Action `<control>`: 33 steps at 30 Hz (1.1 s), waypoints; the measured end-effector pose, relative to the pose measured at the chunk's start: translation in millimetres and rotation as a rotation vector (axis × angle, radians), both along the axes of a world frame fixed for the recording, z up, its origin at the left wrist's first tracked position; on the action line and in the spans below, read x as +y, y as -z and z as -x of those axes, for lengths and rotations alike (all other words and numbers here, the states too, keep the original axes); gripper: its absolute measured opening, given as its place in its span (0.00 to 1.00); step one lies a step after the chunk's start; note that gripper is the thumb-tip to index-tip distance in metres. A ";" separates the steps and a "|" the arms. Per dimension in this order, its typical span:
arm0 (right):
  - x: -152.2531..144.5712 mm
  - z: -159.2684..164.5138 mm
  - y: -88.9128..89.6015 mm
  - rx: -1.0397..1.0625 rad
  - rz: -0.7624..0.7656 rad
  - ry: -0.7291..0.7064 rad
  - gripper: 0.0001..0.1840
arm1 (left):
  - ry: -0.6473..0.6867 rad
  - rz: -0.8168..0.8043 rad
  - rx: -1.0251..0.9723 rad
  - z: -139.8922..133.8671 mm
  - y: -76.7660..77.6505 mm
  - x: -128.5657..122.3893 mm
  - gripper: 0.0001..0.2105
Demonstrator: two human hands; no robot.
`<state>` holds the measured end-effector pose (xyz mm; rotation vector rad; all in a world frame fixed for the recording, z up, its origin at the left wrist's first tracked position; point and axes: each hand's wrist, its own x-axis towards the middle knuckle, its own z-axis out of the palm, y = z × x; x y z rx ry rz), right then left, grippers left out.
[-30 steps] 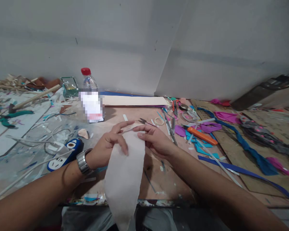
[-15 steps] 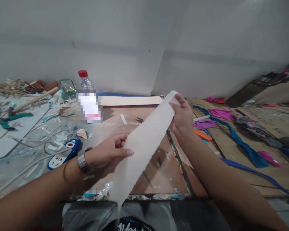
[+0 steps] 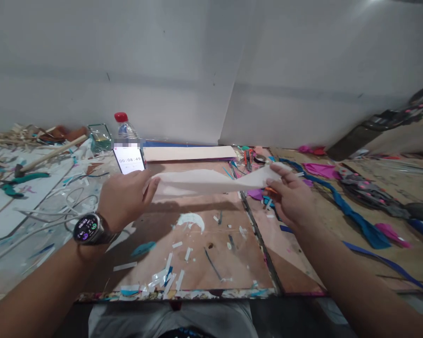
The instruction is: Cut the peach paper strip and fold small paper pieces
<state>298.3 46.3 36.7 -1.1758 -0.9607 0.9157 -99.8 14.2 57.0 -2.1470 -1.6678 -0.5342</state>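
A long strip of white paper (image 3: pixel 204 182) is stretched level between my hands, raised above the wooden tabletop (image 3: pixel 197 263). Its left end is pinched by my left hand (image 3: pixel 129 192), which wears a smartwatch (image 3: pixel 88 228) on the wrist. At the other end, the fingers of my right hand (image 3: pixel 287 190) close on the strip. A phone (image 3: pixel 130 158) with a running timer leans against a red-capped bottle (image 3: pixel 122 117) behind my left hand. Beneath the strip lie a curved white scrap (image 3: pixel 192 220) and several small paper bits.
Green-handled pliers (image 3: pixel 25 177), pale cables (image 3: pixel 56 213) and wood sticks (image 3: pixel 18 136) crowd the left. A flat cream strip (image 3: pixel 190 152) lies by the wall. On the right are blue fabric (image 3: pixel 345 202), pink pieces (image 3: pixel 322 169) and a dark patterned item (image 3: pixel 369 190).
The white paper strip has turned from a steep diagonal to nearly level and moved away from me. My left hand has gone up and left; my right hand has moved right and lower.
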 end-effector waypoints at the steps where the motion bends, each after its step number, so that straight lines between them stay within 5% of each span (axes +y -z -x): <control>1: -9.5 -2.8 4.9 -0.049 0.073 -0.047 0.27 | -0.021 0.011 0.071 2.4 1.5 2.5 0.21; 4: -39.8 -6.9 11.8 -0.370 0.245 -0.233 0.21 | -0.112 0.031 0.154 8.1 5.1 10.1 0.18; 7: -71.1 2.4 10.9 -0.708 0.246 -0.459 0.22 | -0.160 -0.041 0.097 6.3 10.7 14.0 0.14; 11: -99.9 28.2 12.1 -0.912 0.185 -0.584 0.33 | 0.044 0.052 -0.002 -14.2 26.6 9.5 0.21; 14: -104.1 40.7 16.1 -0.832 0.168 -0.684 0.32 | 0.366 0.246 -0.027 -31.8 38.7 1.5 0.15; 17: -98.5 41.3 18.4 -0.542 0.177 -0.585 0.34 | 0.533 0.365 -0.129 -37.2 43.4 -3.3 0.15; 21: -89.6 33.6 19.8 -0.107 0.205 -0.372 0.39 | 0.566 0.364 -0.196 -27.6 45.3 -0.6 0.23; 24: -86.1 30.9 22.7 -0.054 0.349 -0.335 0.47 | 0.553 0.293 -0.209 -23.7 53.0 1.7 0.40; 27: -86.7 33.0 24.7 -0.135 0.485 -0.388 0.53 | 0.566 0.297 -0.178 -28.8 64.3 -0.1 0.47; 33: -102.3 46.9 12.6 -0.256 0.549 -0.744 0.46 | 0.597 0.393 -0.122 -39.8 72.2 -5.6 0.34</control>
